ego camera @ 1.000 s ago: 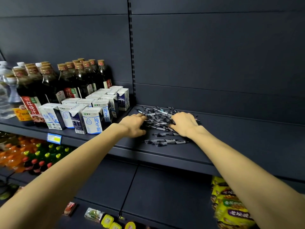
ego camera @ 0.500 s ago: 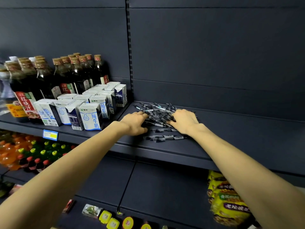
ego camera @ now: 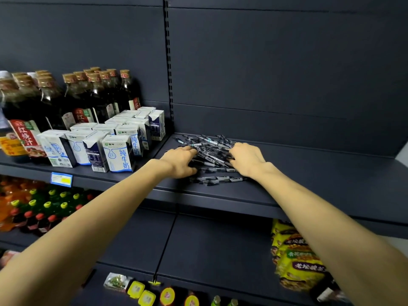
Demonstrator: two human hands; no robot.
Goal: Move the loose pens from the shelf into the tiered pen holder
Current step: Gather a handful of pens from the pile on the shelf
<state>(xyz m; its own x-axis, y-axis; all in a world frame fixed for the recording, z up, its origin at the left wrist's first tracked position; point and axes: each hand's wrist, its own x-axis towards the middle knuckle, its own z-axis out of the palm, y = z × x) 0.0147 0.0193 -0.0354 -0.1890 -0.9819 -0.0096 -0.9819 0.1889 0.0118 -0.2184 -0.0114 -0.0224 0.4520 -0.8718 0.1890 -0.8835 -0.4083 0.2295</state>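
Note:
A heap of loose dark pens (ego camera: pixel 209 149) with clear barrels lies on the dark shelf (ego camera: pixel 309 186), just right of the upright post. My left hand (ego camera: pixel 180 161) reaches into the heap from the left, fingers on top and thumb curled below, with pens between them. My right hand (ego camera: pixel 247 159) covers the heap's right side, its fingers curled down into the pens. A few separate pens (ego camera: pixel 220 180) lie in front of the heap, between my wrists. No pen holder is in view.
White and blue milk cartons (ego camera: pixel 119 153) stand just left of my left hand, with dark sauce bottles (ego camera: pixel 92 96) behind them. Coloured drink bottles (ego camera: pixel 33 208) fill the lower left shelf. Yellow noodle packs (ego camera: pixel 295 257) sit at lower right, small jars along the bottom.
Both hands have stayed on the pen heap and closed in on it slightly. The camera has shifted a little, so the shelf sits a bit higher in view.

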